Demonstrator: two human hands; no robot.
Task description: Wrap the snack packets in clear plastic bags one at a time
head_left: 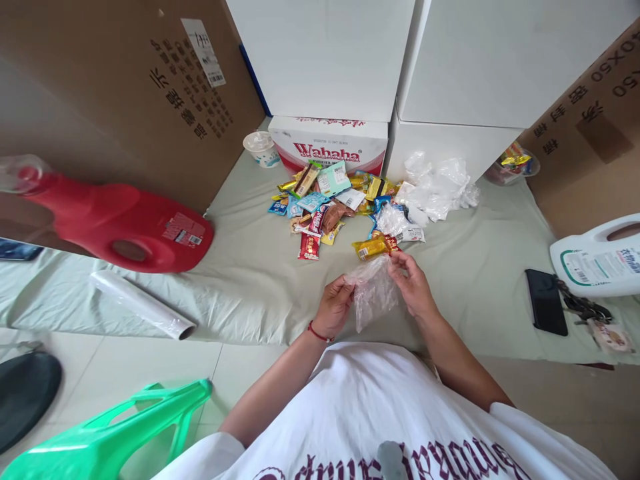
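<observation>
A clear plastic bag (pixel 376 293) hangs crumpled between my two hands, close to my body. My left hand (pixel 336 303), with a red string bracelet at the wrist, pinches the bag's left edge. At the opposite edge, the fingers of my right hand (pixel 413 283) are closed on the plastic. Just beyond the bag lies a yellow-wrapped snack (pixel 371 248). Farther out is a pile of small packaged snacks (pixel 320 200) in many colours. Crumpled clear plastic (pixel 437 187) is heaped at the pile's right.
A Wahaha carton (pixel 330 143) stands behind the snacks, beside a paper cup (pixel 262 148). On the left are a red jug (pixel 135 223) and a plastic-film roll (pixel 143 303). At right sit a white bottle (pixel 600 257), a phone (pixel 546 301) and keys (pixel 583 303). A green stool (pixel 125 427) is below left.
</observation>
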